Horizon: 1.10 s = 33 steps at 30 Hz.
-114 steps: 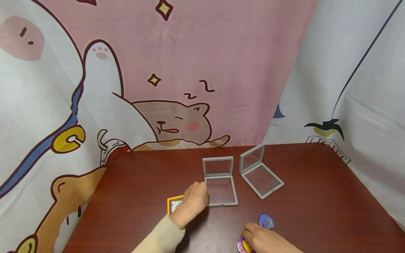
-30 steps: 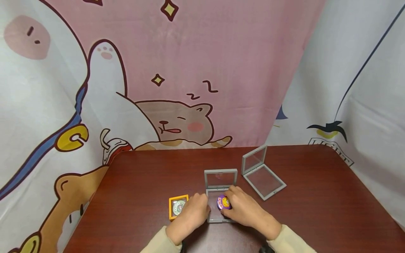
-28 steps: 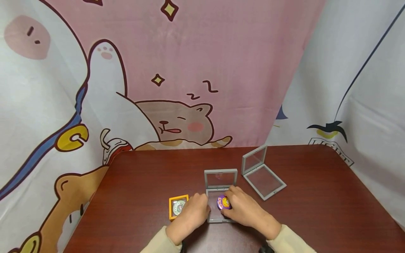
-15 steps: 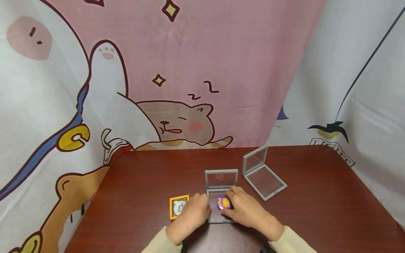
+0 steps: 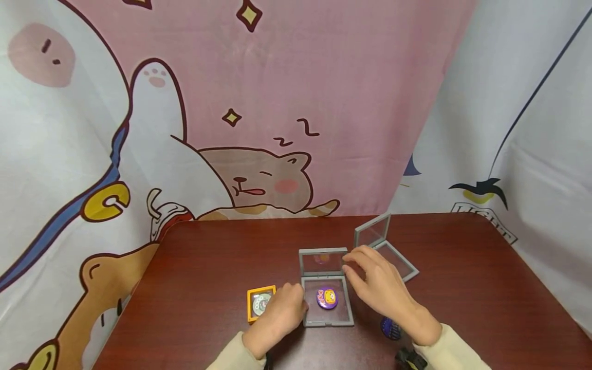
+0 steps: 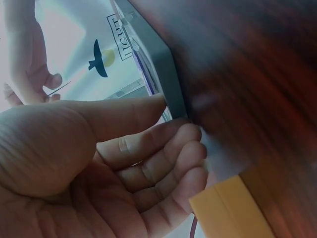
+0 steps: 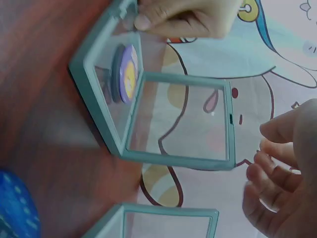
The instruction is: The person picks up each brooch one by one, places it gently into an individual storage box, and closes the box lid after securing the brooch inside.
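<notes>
A grey display case with clear film panes lies unfolded on the table, its lid raised at the back. On the base's film sits a round purple badge with a yellow cartoon figure. My left hand pinches the base's left edge, thumb on top and fingers curled underneath, as the left wrist view shows. The right hand is beside the lid's right corner, fingers loosely bent. In the right wrist view a gap shows between its fingertips and the lid, with nothing held.
Behind the right hand stands a second unfolded grey case, partly covered by that hand. A yellow-framed case with a pale round piece lies left of my left hand. The blue badge rests below the right forearm.
The right hand set the purple badge on the base's film, let go, and moved up and right to the lid. The blue badge shows again. My left hand keeps its hold.
</notes>
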Each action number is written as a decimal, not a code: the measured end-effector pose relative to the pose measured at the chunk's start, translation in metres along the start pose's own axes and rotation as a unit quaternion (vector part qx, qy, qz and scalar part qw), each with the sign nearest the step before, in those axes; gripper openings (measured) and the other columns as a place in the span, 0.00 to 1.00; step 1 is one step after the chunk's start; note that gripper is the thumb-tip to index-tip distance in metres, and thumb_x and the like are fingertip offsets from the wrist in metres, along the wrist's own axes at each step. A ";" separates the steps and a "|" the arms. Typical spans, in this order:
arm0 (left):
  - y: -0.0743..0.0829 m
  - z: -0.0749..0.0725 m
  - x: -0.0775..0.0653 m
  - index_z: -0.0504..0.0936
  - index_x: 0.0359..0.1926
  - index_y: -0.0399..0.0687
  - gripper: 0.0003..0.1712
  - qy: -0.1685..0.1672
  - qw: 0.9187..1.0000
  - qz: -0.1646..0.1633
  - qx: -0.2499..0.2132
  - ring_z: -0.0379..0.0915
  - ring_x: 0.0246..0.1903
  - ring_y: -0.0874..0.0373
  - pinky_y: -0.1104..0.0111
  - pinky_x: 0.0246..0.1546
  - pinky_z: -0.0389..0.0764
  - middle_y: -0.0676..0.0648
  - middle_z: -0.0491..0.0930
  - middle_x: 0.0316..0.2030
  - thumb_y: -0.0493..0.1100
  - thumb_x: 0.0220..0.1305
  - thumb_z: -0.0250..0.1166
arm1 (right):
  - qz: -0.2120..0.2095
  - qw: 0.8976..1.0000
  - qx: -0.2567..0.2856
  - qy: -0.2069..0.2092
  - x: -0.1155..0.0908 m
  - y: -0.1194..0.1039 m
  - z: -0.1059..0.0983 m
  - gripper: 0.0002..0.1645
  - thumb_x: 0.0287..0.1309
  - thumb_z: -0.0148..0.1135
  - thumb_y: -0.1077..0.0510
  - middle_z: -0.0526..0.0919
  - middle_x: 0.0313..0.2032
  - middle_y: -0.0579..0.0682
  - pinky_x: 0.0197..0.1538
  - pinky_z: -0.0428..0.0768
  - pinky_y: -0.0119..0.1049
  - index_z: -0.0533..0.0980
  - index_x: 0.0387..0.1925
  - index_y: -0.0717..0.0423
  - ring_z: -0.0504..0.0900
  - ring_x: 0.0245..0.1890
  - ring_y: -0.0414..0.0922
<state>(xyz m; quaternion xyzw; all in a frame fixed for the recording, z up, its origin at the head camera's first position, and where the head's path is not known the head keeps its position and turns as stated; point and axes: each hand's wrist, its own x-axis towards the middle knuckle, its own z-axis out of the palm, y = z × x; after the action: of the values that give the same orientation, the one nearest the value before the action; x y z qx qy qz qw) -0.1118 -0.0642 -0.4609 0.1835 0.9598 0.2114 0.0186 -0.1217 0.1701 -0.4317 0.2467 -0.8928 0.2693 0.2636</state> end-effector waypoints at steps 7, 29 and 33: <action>0.000 0.001 0.000 0.78 0.18 0.43 0.16 -0.014 1.000 -0.005 -0.010 0.63 0.16 0.61 0.65 0.18 0.70 0.50 0.72 0.15 0.33 0.59 0.74 | 0.028 0.999 -0.007 -0.026 0.009 0.006 0.001 0.21 0.65 0.71 0.60 0.82 0.51 0.52 0.35 0.80 0.40 0.82 0.58 0.61 0.80 0.41 0.43; -0.002 0.001 0.001 0.76 0.14 0.46 0.20 -0.001 1.000 0.006 -0.005 0.69 0.17 0.61 0.63 0.19 0.73 0.47 0.78 0.16 0.34 0.57 0.76 | 0.040 0.997 -0.023 -0.063 0.002 0.014 0.006 0.17 0.69 0.68 0.61 0.84 0.50 0.52 0.42 0.82 0.45 0.83 0.56 0.61 0.83 0.45 0.47; -0.003 0.002 0.000 0.74 0.12 0.48 0.23 0.009 1.000 0.014 -0.004 0.70 0.17 0.61 0.63 0.19 0.73 0.47 0.78 0.16 0.34 0.55 0.77 | 0.036 0.998 -0.012 -0.052 -0.002 0.013 0.005 0.15 0.67 0.69 0.63 0.84 0.49 0.51 0.40 0.82 0.43 0.85 0.53 0.61 0.83 0.43 0.44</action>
<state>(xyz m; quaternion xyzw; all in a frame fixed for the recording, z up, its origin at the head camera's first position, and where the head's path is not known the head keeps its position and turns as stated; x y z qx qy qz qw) -0.1132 -0.0662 -0.4638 0.1948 0.9565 0.2171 0.0081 -0.1291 0.1772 -0.4408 0.2250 -0.9165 0.2551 0.2103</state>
